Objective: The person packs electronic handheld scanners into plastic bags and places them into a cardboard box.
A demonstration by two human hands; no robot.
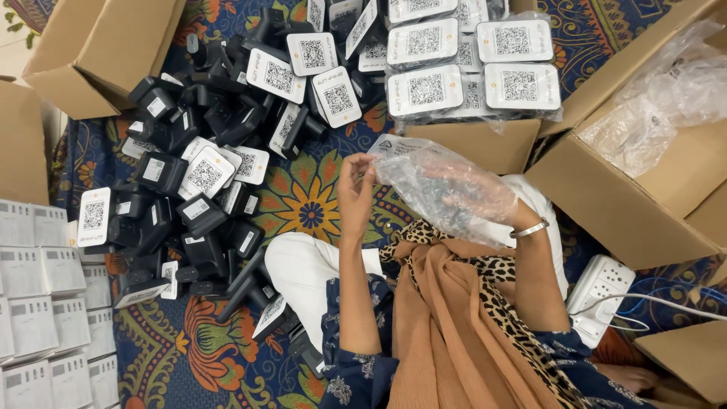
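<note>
Sitting on a patterned floor cloth (303, 198), we have cardboard boxes (644, 189) around us, a pile of black devices with white code labels (201, 182) to our left, and bagged white ones (469, 64) ahead. We hold a clear plastic bag (443, 189) above our lap; its long axis runs from upper left to lower right. Our left hand (354, 193) pinches the bag's open edge with closed fingers. Our right hand (481, 198) is inside the bag, fingers loosely spread; what it grasps we cannot tell.
</note>
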